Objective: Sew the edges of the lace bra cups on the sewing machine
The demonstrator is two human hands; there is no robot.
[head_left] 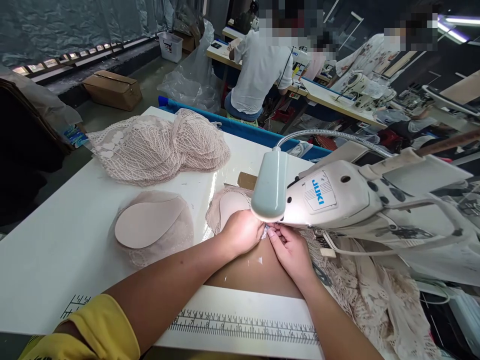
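Observation:
My left hand [242, 231] rests curled on a beige lace-edged bra cup [227, 205], pressing it toward the needle area under the white Juki sewing machine [337, 197]. My right hand [290, 250] pinches the lace edge of the same piece just under the machine's head. The grey lamp head [269, 185] hides the needle and part of my fingertips. More lace fabric [360, 285] trails off to the right under the machine.
A foam cup on lace [150, 225] lies left of my hands. A stack of lace cups [157, 147] sits at the far side of the white table [56, 250]. A printed ruler [243, 327] runs along the near edge. Other people sit at machines behind.

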